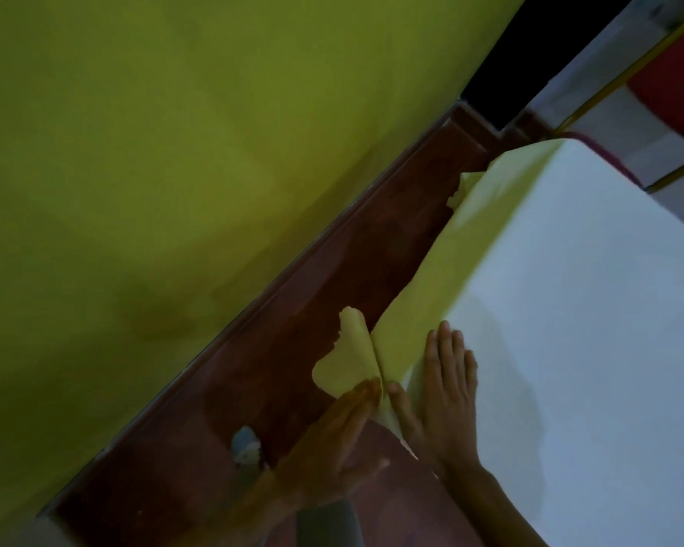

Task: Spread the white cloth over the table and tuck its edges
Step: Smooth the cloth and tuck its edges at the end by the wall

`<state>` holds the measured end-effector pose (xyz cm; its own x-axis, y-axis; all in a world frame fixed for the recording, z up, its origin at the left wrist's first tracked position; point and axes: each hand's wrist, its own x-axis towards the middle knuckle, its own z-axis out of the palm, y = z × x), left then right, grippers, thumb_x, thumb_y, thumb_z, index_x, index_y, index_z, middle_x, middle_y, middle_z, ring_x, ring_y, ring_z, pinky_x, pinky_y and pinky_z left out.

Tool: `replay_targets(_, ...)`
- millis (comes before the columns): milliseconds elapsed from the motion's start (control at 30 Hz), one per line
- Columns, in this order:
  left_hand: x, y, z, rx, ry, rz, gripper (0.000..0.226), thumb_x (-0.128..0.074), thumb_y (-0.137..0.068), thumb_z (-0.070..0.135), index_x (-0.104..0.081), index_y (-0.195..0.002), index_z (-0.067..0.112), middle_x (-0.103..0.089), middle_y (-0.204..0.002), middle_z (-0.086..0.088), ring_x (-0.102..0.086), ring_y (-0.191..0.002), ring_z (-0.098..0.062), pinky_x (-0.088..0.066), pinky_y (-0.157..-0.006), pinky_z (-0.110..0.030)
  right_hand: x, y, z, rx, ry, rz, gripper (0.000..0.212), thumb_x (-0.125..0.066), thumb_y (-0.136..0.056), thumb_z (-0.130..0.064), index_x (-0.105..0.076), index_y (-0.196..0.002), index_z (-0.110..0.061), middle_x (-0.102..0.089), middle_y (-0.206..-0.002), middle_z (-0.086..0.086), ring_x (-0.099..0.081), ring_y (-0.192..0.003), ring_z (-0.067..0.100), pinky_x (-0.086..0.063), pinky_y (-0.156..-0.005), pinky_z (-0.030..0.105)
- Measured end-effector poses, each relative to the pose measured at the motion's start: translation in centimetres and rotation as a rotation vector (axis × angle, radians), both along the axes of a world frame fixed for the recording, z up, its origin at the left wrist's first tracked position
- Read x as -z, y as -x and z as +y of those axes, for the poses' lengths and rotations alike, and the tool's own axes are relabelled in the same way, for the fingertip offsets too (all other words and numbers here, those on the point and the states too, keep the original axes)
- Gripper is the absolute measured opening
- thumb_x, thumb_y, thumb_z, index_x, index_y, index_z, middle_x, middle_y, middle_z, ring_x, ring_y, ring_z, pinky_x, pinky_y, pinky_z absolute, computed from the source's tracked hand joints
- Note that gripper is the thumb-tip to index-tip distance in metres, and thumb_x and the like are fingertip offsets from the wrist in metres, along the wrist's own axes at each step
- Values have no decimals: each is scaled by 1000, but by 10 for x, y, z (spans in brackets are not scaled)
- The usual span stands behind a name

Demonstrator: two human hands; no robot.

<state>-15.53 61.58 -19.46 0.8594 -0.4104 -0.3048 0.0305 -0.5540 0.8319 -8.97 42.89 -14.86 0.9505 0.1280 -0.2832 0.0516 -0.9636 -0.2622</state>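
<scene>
The white cloth (569, 309) lies flat over the table top on the right, and its edge hangs down the side next to the wall, tinted yellow-green there. A loose flap of that edge (348, 361) sticks out over the floor. My right hand (449, 388) rests flat with straight fingers on the cloth at the table's edge. My left hand (340, 440) reaches under the hanging edge, its straight fingertips touching the flap from below. The table itself is hidden under the cloth.
A yellow-green wall (174, 171) fills the left, very close to the table. A narrow strip of dark red floor (293, 309) runs between wall and table. A small pale scrap (245, 448) lies on the floor. Red and white furniture (668, 84) stands at the top right.
</scene>
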Motion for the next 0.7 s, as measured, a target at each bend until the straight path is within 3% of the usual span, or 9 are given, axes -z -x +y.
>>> replay_targets(67, -8, -5, -18, -73, 92, 63, 83, -38, -98, 69, -5, -162, 28, -9, -168, 14, -16, -153, -3, -33, -120, -37, 7, 1, -12, -52, -35, -80, 78, -21, -105, -60, -14, -163, -8, 0, -173, 6, -1, -160, 25, -2, -129, 41)
replay_targets(133, -17, -11, -34, -145, 99, 115, 81, -37, -97, 70, -6, -161, 30, -12, -166, 19, -17, -150, 4, -32, -119, -31, 8, -5, -25, -115, -15, -105, 69, -22, -108, -50, -14, -163, -9, -2, -173, 6, -4, -160, 25, -2, -129, 40)
replay_targets(200, -25, -19, -43, -170, 95, 123, 78, -43, -99, 61, 1, -159, 36, -3, -164, 26, -2, -147, 15, -16, -121, -14, 9, -18, -38, -174, -6, -95, 64, -25, -109, -42, -16, -162, -7, -6, -173, 8, -6, -160, 26, -6, -128, 45)
replay_targets(267, -37, -29, -47, -101, 8, 153, 79, -44, -101, 55, 14, -153, 44, 16, -158, 34, 16, -137, 26, 2, -114, -1, 11, -35, -50, -237, -25, -114, 62, -29, -109, -38, -20, -161, -6, -9, -172, 10, -8, -159, 27, -11, -127, 49)
replay_targets(333, -40, -44, -54, -36, -45, 124, 79, -35, -100, 64, 21, -152, 44, 27, -156, 36, 21, -141, 20, 4, -119, -10, 13, -62, -65, -282, -25, -135, 61, -31, -108, -36, -23, -161, -5, -12, -171, 11, -10, -159, 27, -13, -126, 49)
replay_targets(433, -30, -75, -67, 12, -139, 7, 84, -18, -96, 76, 12, -159, 30, 16, -166, 20, 9, -152, 3, -10, -126, -31, 13, -112, -91, -353, -4, -170, 60, -34, -108, -35, -27, -160, -3, -15, -171, 13, -12, -159, 27, -15, -127, 49)
replay_targets(500, -27, -105, -79, 21, -149, -28, 83, -22, -98, 72, 9, -158, 23, 13, -166, 16, 10, -152, 3, -10, -126, -28, 13, -154, -113, -377, 22, -177, 61, -34, -109, -35, -27, -159, -2, -16, -170, 15, -11, -159, 27, -15, -128, 48)
replay_targets(600, -27, -154, -106, 57, -146, -136, 76, -26, -105, 58, 11, -158, 19, 15, -167, 11, 17, -152, 0, 7, -122, -20, 13, -221, -147, -344, 98, -124, 66, -24, -109, -45, -14, -163, -7, -4, -172, 12, 0, -160, 22, -2, -130, 41)
replay_targets(700, -20, -197, -134, 63, -162, -265, 74, -27, -107, 52, 4, -160, 10, 5, -169, -2, 9, -155, -10, -4, -126, -28, 11, -290, -177, -299, 114, -104, 73, -18, -106, -53, -10, -163, -8, -2, -172, 12, 2, -160, 23, 0, -129, 39)
